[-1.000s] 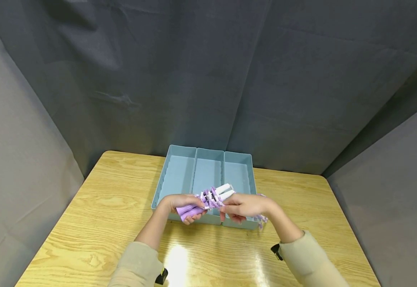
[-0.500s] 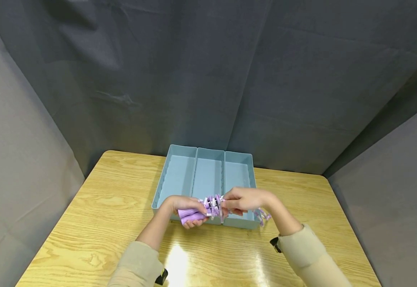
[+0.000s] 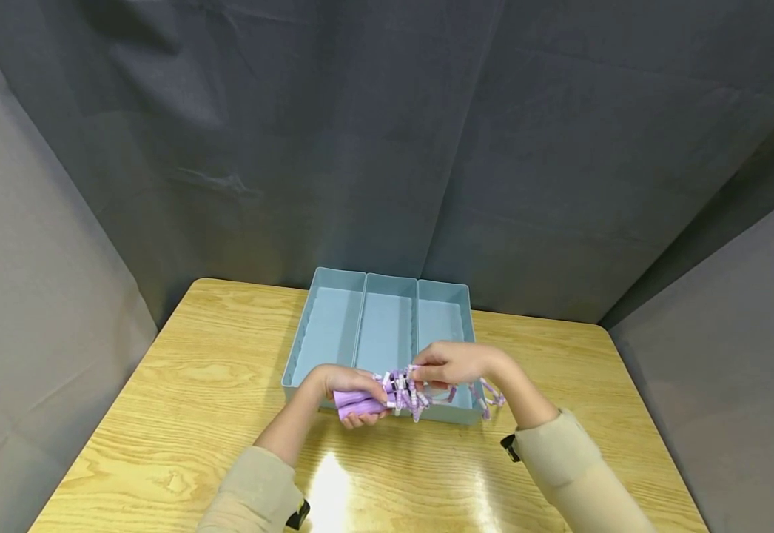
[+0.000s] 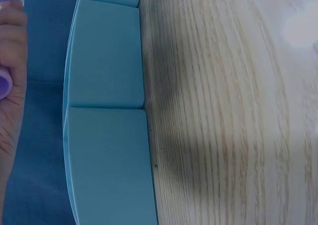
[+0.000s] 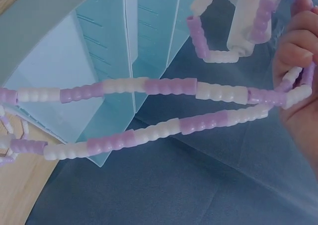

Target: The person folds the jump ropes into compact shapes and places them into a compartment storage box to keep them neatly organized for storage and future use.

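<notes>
A beaded jump rope with two purple handles (image 3: pixel 354 404) is held above the front of the blue bin. My left hand (image 3: pixel 349 383) grips the handles, and one hollow handle end (image 4: pixel 4 83) shows beside its fingers in the left wrist view. Purple and white beaded cord (image 3: pixel 408 392) is bunched around the far part of the handles. My right hand (image 3: pixel 450 363) pinches the cord next to the handles. Two strands of beads (image 5: pixel 170 86) run away from that hand in the right wrist view, and loose loops hang past the bin's right side.
A blue bin (image 3: pixel 297 348) with three long compartments stands on the wooden table (image 3: pixel 214 414), below the hands. Its front wall (image 4: pixel 107 56) is near in the left wrist view. Dark curtain (image 3: pixel 374 148) rises behind the table, with grey panels at both sides.
My right hand has shifted slightly up and closer to the handles. The cord around the handles now hangs looser, and the white ends are no longer visible in the head view. My left hand keeps its grip.
</notes>
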`<control>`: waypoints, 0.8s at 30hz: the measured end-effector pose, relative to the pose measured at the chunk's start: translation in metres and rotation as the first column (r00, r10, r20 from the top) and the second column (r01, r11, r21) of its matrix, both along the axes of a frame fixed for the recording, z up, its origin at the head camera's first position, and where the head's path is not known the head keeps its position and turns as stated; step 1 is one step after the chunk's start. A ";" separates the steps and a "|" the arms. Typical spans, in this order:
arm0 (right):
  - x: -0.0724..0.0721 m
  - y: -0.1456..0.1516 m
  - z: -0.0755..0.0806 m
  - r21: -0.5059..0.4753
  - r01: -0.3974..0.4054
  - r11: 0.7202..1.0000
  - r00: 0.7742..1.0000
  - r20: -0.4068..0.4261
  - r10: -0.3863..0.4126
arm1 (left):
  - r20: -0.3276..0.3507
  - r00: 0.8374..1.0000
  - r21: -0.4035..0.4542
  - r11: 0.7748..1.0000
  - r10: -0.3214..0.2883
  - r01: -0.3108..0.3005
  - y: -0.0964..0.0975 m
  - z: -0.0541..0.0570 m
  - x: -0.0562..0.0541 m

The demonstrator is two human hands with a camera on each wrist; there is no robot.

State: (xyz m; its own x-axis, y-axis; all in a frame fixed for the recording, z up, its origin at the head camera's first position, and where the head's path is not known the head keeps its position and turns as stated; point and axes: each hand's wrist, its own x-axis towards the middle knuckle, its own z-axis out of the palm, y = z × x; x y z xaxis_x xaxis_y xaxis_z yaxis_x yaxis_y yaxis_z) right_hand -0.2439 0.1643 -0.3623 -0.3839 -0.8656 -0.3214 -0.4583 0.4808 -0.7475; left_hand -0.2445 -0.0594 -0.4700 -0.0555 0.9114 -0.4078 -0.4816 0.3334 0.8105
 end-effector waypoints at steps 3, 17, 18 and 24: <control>-0.002 -0.001 -0.001 -0.001 -0.019 1.000 0.999 -0.033 0.019 | 0.007 1.000 -0.007 1.000 -0.013 0.013 0.001 0.000 0.000; -0.010 -0.003 -0.004 -0.030 -0.056 0.998 0.993 -0.108 0.053 | 0.033 0.998 0.017 0.998 -0.061 0.061 0.002 -0.001 0.001; -0.010 -0.003 -0.005 -0.034 -0.054 0.998 0.993 -0.106 0.051 | 0.035 0.997 0.019 0.998 -0.066 0.065 0.002 -0.001 0.001; -0.010 -0.003 -0.008 -0.044 0.000 0.999 0.995 -0.095 -0.005 | 0.038 0.996 0.030 0.997 -0.078 0.076 0.003 -0.002 0.002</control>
State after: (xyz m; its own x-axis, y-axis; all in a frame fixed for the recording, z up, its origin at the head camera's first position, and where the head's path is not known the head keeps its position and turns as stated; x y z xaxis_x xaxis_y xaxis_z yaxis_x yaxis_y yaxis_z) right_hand -0.2540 0.1615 -0.3700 -0.4130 -0.8771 -0.2451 -0.5271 0.4496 -0.7211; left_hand -0.2421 -0.0560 -0.4718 0.0308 0.9235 -0.3824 -0.4869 0.3480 0.8012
